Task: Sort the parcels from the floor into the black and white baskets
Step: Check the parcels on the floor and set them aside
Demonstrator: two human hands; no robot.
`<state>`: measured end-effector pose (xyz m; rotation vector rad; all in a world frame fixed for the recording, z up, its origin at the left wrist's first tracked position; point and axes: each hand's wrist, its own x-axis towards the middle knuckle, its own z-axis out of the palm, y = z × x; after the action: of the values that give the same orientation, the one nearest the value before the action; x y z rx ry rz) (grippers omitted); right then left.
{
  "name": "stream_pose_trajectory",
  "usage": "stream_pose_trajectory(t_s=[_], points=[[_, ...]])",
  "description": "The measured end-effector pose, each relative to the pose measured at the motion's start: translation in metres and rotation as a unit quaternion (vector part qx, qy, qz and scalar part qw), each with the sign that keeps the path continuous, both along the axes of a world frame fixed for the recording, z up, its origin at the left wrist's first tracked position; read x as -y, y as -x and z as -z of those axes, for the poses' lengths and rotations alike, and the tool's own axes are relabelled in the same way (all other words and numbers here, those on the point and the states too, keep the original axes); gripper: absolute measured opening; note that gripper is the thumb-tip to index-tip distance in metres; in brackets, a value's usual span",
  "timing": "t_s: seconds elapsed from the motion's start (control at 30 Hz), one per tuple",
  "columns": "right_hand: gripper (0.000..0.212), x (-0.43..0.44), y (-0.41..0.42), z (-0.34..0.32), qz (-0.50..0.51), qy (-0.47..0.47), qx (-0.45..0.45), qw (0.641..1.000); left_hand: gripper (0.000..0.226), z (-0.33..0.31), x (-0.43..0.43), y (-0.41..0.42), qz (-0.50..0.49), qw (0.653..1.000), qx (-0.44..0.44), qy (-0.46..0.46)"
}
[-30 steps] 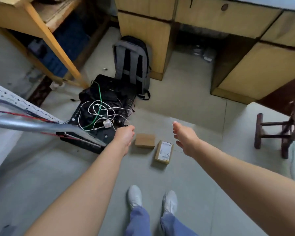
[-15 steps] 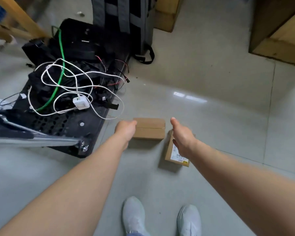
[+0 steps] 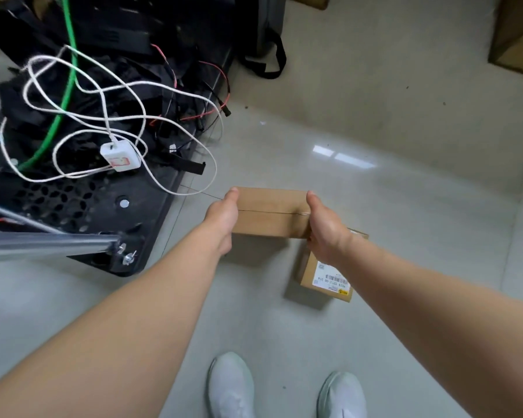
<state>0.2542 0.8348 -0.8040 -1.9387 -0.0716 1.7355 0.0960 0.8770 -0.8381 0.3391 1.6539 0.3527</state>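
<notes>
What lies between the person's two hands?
In the head view, a plain cardboard box lies between the left hand and the right hand, one hand pressed against each end.

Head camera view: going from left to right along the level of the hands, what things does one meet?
Metal bar → black perforated tray → left hand → plain cardboard parcel → right hand.
</notes>
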Motion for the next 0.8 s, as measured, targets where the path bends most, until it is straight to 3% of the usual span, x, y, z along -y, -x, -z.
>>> stream_pose_trajectory(t_s=[0.13,0.33,0.6,0.7,0.8], points=[[0.069,-0.009,-0.007,-0.077,0.004,-0.012,0.023,1.0,0.035,-0.111,-0.011,-0.004,-0.016,1.0,0.004,-0.017],[0.06,-0.024,-0.017,-0.243,-0.013,-0.07,0.052,0.996,0.049,-0.288,-0.019,0.003,-0.025,0.999,0.01,-0.024],[0.077,-0.014,-0.007,-0.464,-0.011,-0.12,0.095,0.988,0.009,-0.516,0.01,0.008,-0.082,0.99,0.014,-0.112],[0.058,-0.004,0.003,-0.537,-0.04,-0.16,0.097,0.982,0.022,-0.592,0.029,0.014,-0.084,0.982,0.018,-0.171],[0.063,0.009,0.011,-0.6,-0.07,-0.185,0.09,0.976,0.017,-0.66,0.055,0.023,-0.088,0.974,0.009,-0.208]])
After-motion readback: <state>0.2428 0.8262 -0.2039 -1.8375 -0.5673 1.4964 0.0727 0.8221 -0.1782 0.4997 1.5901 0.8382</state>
